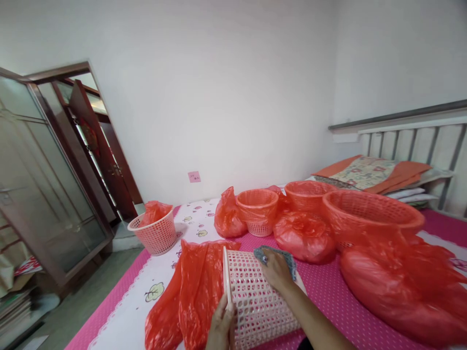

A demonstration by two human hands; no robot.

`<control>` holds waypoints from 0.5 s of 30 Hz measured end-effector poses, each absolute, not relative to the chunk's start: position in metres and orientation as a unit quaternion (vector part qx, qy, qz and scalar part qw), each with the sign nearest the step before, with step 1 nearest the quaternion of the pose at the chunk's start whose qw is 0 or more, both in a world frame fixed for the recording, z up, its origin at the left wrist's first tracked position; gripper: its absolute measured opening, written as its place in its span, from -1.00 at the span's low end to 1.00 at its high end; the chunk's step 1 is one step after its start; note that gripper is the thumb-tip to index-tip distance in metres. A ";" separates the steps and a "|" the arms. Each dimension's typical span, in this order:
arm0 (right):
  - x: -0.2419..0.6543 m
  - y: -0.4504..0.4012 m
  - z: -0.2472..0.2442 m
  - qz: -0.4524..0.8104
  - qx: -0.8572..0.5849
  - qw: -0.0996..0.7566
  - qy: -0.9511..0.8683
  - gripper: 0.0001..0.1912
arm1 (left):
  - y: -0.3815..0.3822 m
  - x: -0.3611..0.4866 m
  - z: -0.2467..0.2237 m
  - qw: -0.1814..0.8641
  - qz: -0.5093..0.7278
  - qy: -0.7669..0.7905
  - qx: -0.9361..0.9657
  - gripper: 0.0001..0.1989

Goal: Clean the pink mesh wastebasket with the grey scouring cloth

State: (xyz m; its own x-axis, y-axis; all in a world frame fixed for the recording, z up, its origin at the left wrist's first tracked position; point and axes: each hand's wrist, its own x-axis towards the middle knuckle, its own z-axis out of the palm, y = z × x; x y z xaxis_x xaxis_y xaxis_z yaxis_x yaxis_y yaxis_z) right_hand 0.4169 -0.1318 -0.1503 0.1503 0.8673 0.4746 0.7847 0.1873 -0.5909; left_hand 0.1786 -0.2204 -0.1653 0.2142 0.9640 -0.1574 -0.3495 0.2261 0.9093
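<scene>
A pale pink perforated plastic basket (260, 301) lies on its side on the bed, its rim facing left. My left hand (222, 323) grips the rim at the lower left, fingers closed around its edge. With my right hand (274, 270) I hold a grey-blue cloth (288, 260) pressed against the basket's upper side, toward the base. Just left of the basket, an empty-looking red plastic bag (199, 291) is spread out on the sheet.
Baskets lined with red bags (257, 209) stand behind, with a large one (372, 214) at right. Filled-looking red bags (397, 287) lie nearby. Another pink basket (155, 236) holding a red bag sits near the bed's left edge. Folded fabrics (372, 172) are stacked at back right.
</scene>
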 end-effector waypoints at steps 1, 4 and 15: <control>0.410 -0.130 -0.146 0.052 -0.631 0.412 -0.655 -0.69 | -0.221 0.179 -0.165 0.678 0.488 0.393 0.384 -0.08; 0.389 -0.123 -0.134 0.057 -0.612 0.410 -0.673 -0.72 | -0.222 0.179 -0.165 0.685 0.484 0.386 0.384 -0.06; 0.343 -0.120 -0.136 -0.008 -0.463 0.477 -0.747 -0.63 | -0.220 0.172 -0.177 0.657 0.481 0.445 0.372 -0.03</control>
State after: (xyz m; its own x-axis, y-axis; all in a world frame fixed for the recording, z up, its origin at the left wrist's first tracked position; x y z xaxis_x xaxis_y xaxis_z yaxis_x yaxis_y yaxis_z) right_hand 0.3430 -0.1198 -0.1359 -0.1163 0.6846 0.7196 0.6990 0.5712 -0.4304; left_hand 0.1716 -0.2205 -0.1767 0.1402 0.9639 -0.2264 -0.3009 0.2594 0.9177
